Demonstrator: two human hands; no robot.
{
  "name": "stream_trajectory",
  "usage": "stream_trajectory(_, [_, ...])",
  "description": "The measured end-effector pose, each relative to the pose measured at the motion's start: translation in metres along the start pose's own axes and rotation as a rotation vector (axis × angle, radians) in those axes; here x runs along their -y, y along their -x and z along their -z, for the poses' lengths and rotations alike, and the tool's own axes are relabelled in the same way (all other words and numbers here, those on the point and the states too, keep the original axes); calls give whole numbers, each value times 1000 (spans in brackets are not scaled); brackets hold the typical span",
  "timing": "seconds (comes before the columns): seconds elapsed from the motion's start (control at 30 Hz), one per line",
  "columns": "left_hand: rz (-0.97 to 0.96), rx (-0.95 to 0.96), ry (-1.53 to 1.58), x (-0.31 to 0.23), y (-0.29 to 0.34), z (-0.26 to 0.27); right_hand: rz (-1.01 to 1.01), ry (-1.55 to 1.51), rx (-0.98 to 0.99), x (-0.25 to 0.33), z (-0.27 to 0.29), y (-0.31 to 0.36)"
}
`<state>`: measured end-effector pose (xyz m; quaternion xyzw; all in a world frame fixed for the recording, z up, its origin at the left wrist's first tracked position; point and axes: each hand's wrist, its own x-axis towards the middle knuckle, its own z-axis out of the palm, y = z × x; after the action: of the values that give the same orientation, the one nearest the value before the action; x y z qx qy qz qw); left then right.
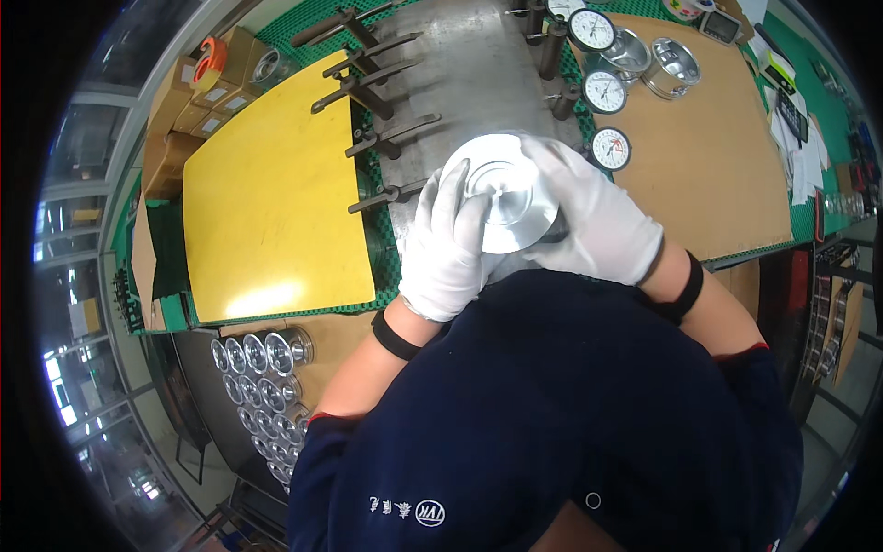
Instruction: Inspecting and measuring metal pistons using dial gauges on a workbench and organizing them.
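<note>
Evidently, steady support suited the round silver metal part (509, 204) held between the white-gloved left hand (443, 247), fingers slightly spread, and white-gloved right hand (598, 219), finger spacing unclear.

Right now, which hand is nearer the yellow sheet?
Left. The left hand is right of the yellow sheet, apart from it; the right hand is farther right, on the far side of the round metal part.

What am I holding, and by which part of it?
Your left hand and right hand hold a shiny round metal part by its left and right sides.
</note>
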<state>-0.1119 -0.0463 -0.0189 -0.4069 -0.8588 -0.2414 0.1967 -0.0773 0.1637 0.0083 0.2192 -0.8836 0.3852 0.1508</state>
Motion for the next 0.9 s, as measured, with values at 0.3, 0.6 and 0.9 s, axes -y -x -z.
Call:
stream_trajectory(0.3, [20,20,129,13,-17,-13,-863,-756,371,-14,-13,44])
stream_trajectory(0.6, [25,0,163,19,-27,-19,-920,-779,324,-21,-16,43])
stream_trajectory(0.9, [27,-42,162,20,-29,-23,-972,-870,299,-18,-16,39])
